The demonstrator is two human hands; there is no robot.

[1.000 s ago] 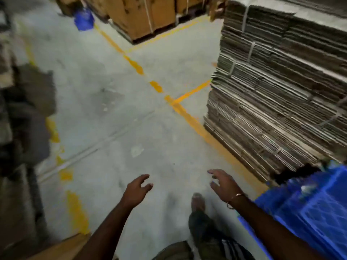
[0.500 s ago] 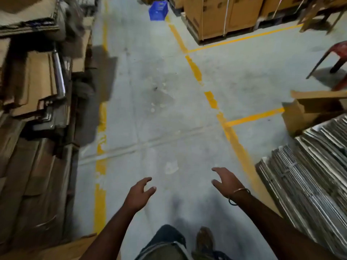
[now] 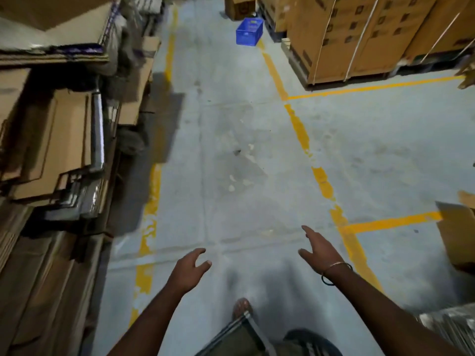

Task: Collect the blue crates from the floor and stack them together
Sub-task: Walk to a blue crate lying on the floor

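Observation:
One blue crate stands on the grey floor far ahead, beside a yellow line and close to the strapped cardboard boxes. My left hand and my right hand are held out low in front of me, fingers spread, holding nothing. Both hands are far from the crate. A thin bangle circles my right wrist. My foot shows below, between the arms.
Stacks of flat cardboard line the left side of the aisle. Tall strapped boxes on a pallet stand at the upper right. An open carton sits at the right edge. Yellow lines mark the floor.
The view has swung left and advanced down the aisle. The blue crates and tall cardboard stack at my right have left the frame, and the far crate looks nearer. Both hands stay open.

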